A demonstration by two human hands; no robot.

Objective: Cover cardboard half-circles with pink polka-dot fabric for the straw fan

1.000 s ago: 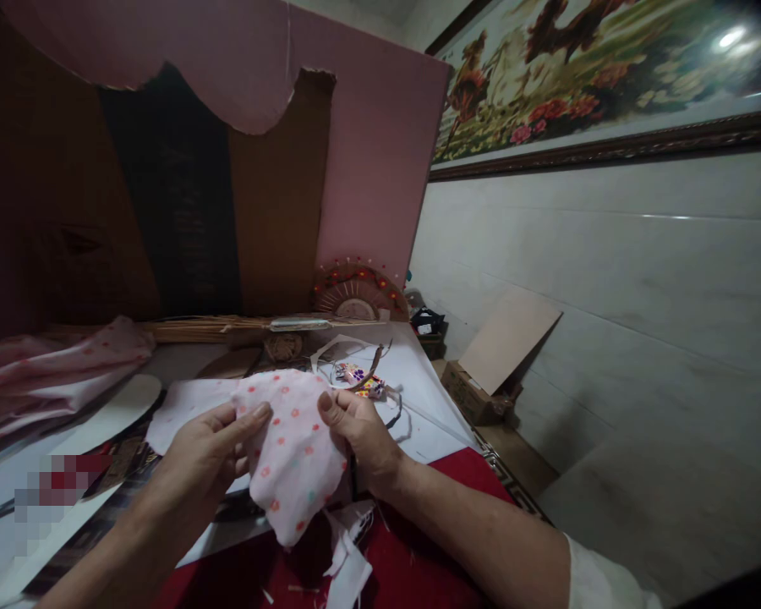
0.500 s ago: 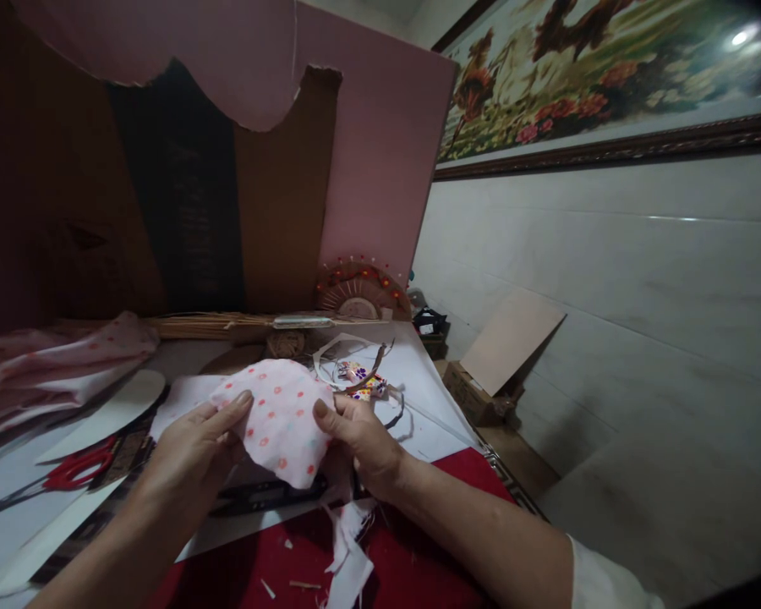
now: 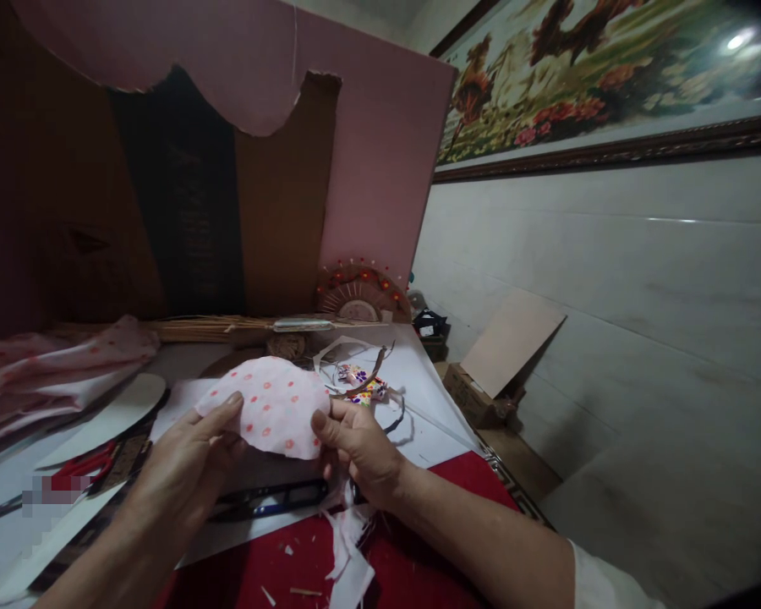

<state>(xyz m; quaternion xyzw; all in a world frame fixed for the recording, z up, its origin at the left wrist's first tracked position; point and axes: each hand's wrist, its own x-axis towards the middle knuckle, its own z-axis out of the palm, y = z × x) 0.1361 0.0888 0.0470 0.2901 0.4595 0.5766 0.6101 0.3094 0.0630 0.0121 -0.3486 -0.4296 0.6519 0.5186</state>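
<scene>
Both hands hold a small rounded piece of pink fabric with red dots [image 3: 271, 404] above the worktable. My left hand [image 3: 187, 461] pinches its left edge between thumb and fingers. My right hand [image 3: 358, 444] grips its right edge, thumb on top. Under the fabric lies a black thread snipper [image 3: 272, 497] on white paper [image 3: 428, 385]. White fabric scraps [image 3: 350, 554] lie on the red cloth [image 3: 418, 550] just below my right wrist.
Red-handled scissors [image 3: 79, 465] lie at the left. More dotted pink fabric [image 3: 57, 359] is piled at far left. A fan-shaped pincushion [image 3: 360, 294], a bundle of thin sticks [image 3: 209, 324] and cardboard stand behind. A cardboard box [image 3: 482, 385] sits on the floor at right.
The fabric hung down from both hands a second ago; it has been lifted and flattened into a rounded shape, uncovering the black snipper beneath. Both hands stayed on it.
</scene>
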